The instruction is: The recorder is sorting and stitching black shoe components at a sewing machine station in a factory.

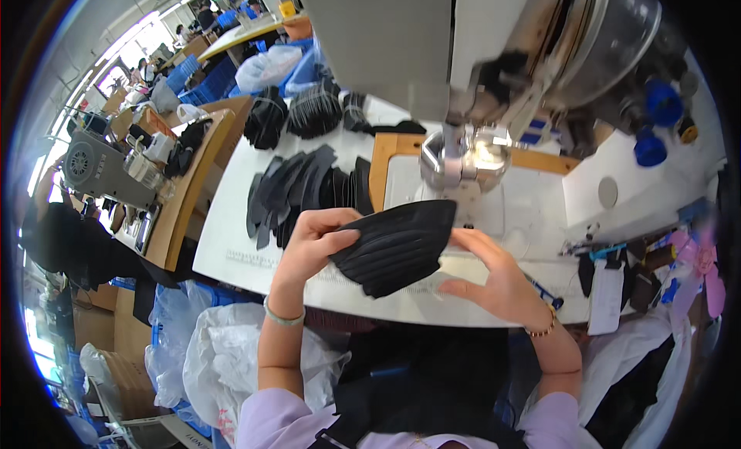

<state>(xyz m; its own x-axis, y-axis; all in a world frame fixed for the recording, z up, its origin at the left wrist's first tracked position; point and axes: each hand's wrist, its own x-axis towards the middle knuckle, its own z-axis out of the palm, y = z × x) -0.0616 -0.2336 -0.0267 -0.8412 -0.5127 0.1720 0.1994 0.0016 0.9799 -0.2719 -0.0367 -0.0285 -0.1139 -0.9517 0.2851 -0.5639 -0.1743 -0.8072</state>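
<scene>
My left hand (316, 244) grips a stack of black curved fabric pieces (397, 248) by its left end, thumb on top and the other fingers partly hidden beneath. The layered edges fan out along the near side of the stack, which is held up over the white tabletop (231, 225). At its right end my right hand (498, 283) is open, thumb and fingers spread apart. Its fingertips come close to the fabric's edge; whether they touch it I cannot tell. Just beyond the stack stands the sewing machine's shiny metal head (463, 159).
Dark fabric pieces (289, 186) lie loosely piled on the left of the table, with tied black bundles (315, 113) behind them. A pink fan (698, 264) stands at the right edge. White plastic bags (231, 356) fill the lower left. Another sewing machine (104, 171) sits further left.
</scene>
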